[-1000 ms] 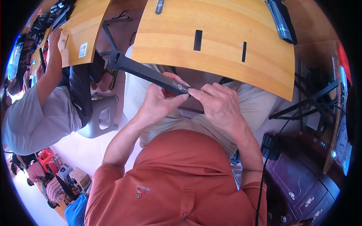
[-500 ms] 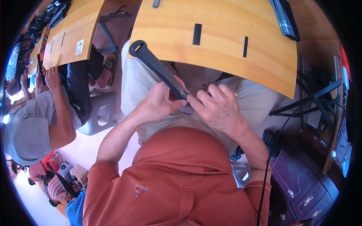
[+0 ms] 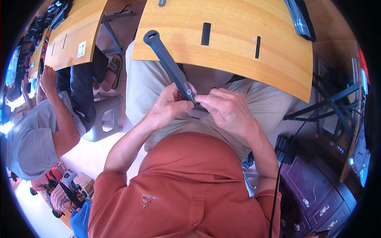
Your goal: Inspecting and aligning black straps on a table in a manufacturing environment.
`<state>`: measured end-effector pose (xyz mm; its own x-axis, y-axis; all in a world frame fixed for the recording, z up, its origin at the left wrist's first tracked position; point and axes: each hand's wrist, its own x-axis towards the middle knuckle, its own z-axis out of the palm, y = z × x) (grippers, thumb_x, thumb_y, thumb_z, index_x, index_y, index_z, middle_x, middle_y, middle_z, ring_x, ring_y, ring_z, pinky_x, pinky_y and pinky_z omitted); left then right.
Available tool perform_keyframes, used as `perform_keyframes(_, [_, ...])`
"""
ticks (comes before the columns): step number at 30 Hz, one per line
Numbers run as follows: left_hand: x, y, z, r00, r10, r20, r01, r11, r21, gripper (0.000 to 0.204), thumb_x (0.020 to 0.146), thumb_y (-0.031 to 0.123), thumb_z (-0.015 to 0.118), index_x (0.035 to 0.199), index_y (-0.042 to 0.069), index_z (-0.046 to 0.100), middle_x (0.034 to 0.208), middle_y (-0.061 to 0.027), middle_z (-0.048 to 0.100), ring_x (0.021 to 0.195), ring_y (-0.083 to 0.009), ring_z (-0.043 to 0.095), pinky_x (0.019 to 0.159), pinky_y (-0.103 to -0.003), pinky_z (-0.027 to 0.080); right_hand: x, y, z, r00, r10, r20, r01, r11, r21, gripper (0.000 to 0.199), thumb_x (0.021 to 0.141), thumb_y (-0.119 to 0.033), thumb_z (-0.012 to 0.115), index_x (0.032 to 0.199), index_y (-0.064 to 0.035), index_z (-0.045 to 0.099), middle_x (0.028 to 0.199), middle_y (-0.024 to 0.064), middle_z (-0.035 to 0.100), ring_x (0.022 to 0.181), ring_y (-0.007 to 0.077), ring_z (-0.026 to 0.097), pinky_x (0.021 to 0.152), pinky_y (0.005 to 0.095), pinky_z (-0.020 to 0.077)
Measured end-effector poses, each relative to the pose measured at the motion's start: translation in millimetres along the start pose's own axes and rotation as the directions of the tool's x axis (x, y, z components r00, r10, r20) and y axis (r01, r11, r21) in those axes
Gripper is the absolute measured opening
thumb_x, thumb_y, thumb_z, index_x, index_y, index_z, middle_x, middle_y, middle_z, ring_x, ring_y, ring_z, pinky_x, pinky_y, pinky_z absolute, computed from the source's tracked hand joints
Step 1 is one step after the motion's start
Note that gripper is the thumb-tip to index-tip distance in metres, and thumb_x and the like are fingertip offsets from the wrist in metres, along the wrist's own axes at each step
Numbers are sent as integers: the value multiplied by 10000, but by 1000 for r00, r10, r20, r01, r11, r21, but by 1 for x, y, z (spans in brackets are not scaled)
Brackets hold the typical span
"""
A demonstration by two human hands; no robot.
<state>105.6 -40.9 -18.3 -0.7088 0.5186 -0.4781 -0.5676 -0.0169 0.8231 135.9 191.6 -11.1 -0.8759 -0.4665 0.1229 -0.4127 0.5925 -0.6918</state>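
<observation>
A long flat black strap (image 3: 170, 63) with a slotted, rounded end and a pale print near its lower end is held above my lap, slanting up and left over the table's front edge. My left hand (image 3: 171, 106) grips its lower part, thumb across the front. With thumb and forefinger, my right hand (image 3: 229, 110) pinches at the strap's lower tip; what lies right between the fingertips is too small to make out. On the wooden table (image 3: 230, 51) lie two short black strips: one strip (image 3: 205, 34) near the middle and a thinner strip (image 3: 258, 47) farther right.
A bundle of black straps (image 3: 298, 22) lies at the table's far right corner. A small grey object (image 3: 162, 2) is at the far edge. On the left, a co-worker (image 3: 29, 146) sits at another table (image 3: 73, 39). Dark drawers (image 3: 313, 198) and a hanging black cable (image 3: 276, 198) are on my right.
The strap's slotted end has swung up and to the right, so the strap stands steeper. My right hand's fingers have shifted slightly at its lower tip. The co-worker's arm has moved a little left.
</observation>
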Motion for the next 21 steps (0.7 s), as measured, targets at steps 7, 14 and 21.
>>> perform_keyframes(7, [1,-6,6,999,34,5,-33,990,-138,309,909,-44,667,1199,20,583,1021,-23,656,884,-87,622,788,-271,515,-9,7,39,957,150,-247,5,847,532,235,854,-21,807,1084,-51,770,905,70,648,721,165,633,622,315,510])
perform_keyframes(14, [-1,-19,8,999,33,27,-31,997,-75,311,925,-33,680,1214,19,575,1034,-16,648,913,-92,621,807,-266,517,-12,10,42,956,137,-261,42,814,579,121,899,-4,775,1019,-2,764,923,72,657,722,138,590,626,270,460])
perform_keyframes(21, [-12,-19,17,987,-28,157,16,997,80,307,946,-36,654,1230,39,564,1075,-15,631,964,-93,592,868,-271,500,-9,6,23,935,28,-354,67,965,253,61,937,-2,718,985,15,685,916,100,654,723,159,609,612,278,481])
